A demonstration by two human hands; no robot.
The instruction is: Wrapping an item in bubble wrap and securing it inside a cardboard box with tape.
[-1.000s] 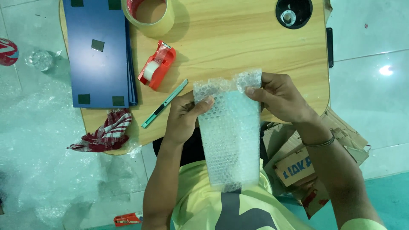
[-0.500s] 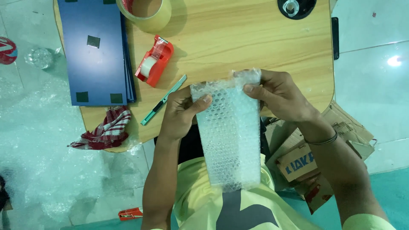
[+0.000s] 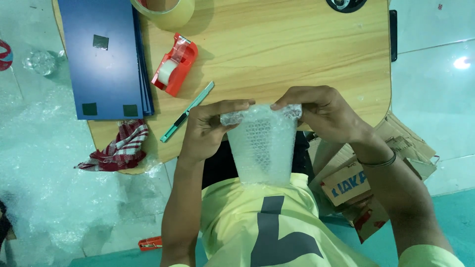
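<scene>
While both hands pinch the bubble-wrap pouch (image 3: 261, 148) at its far edge, I keep left hand (image 3: 208, 129) and right hand (image 3: 324, 112) fingers clamped level over the desk (image 3: 297, 54).

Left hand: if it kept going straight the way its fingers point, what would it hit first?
The left hand points toward the right hand across the bubble wrap that both grip, so it would probably meet those fingers first; depth is unclear.

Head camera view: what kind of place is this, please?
Probably a small packing station: both hands hold a bubble wrap sheet over a wooden table with a red tape dispenser, and cardboard boxes lie beside it.
</scene>
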